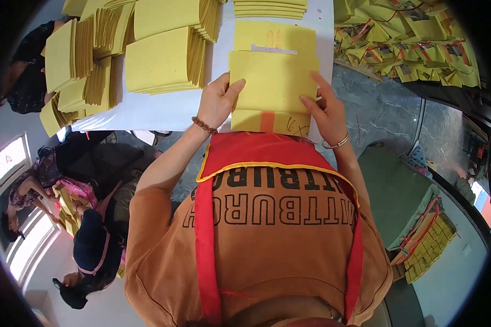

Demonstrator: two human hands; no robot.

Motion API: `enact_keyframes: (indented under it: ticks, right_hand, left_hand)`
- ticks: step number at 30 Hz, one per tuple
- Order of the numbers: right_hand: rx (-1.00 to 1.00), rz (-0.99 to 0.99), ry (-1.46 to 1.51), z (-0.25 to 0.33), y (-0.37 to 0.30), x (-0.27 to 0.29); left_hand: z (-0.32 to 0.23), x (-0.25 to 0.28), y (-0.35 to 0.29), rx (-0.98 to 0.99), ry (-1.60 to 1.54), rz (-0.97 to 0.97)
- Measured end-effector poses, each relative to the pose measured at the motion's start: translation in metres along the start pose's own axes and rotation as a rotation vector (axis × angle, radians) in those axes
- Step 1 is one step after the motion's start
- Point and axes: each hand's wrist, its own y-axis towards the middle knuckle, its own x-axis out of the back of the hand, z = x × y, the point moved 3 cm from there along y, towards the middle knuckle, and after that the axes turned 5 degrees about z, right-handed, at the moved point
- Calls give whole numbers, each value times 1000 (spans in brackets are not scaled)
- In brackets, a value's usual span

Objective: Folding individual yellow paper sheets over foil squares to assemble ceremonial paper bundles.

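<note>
I've got the yellow sheet point(270, 82) flat in front of me, near the edge of the white table point(218, 52), just beyond my red apron point(267, 150); it overlaps more yellow paper, with a piece carrying an orange band point(267, 121) showing on my side and a marked yellow piece point(300, 37) showing on the far side; my left hand point(215, 101) is clamped on the left edge, thumb on top; the fingers underneath are hidden, so can't tell how far under they go; my right hand point(329, 113) is looser, thumb and index finger spread apart at the right edge; can't tell how hard they press, if at all.

Tips, imo: let the left thumb be the anchor but press lightly, because this stuff looks like it'd crease; do the fine lining-up with the right fingertips, nudging the side edge rather than pushing down on the middle; check near and far edges for skew, since a small twist at one corner probably shows up bigger at the other; and don't snag the pale strip point(275, 49) at the far edge.
</note>
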Motion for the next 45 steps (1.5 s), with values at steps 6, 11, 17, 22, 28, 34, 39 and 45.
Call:
enact_keyframes:
  ticks: [6,11,17,22,28,34,39,45]
  right_hand:
    - [-15,-68,-124,-2,6,-6]
    - [-57,-86,-134,-4,10,-7]
    - [34,-142,-150,-4,11,-9]
    - [46,-129,-222,-5,12,-7]
    - [118,-160,-206,-9,13,-9]
    - [-16,-88,-126,-3,12,-9]
    - [228,-191,-769,27,7,-16]
    - [427,65,-937,20,20,-40]
  left_hand:
    - [-7,2,5,197,-101,59]
    - [-10,4,6,223,-257,44]
    - [-16,8,2,206,-292,41]
    - [-37,5,-19,-65,201,-128]
    - [-76,-39,-9,-656,881,35]
    - [-37,-56,7,-620,1093,101]
    - [-37,-58,8,-556,1076,159]
    - [-38,-54,9,-526,1001,158]
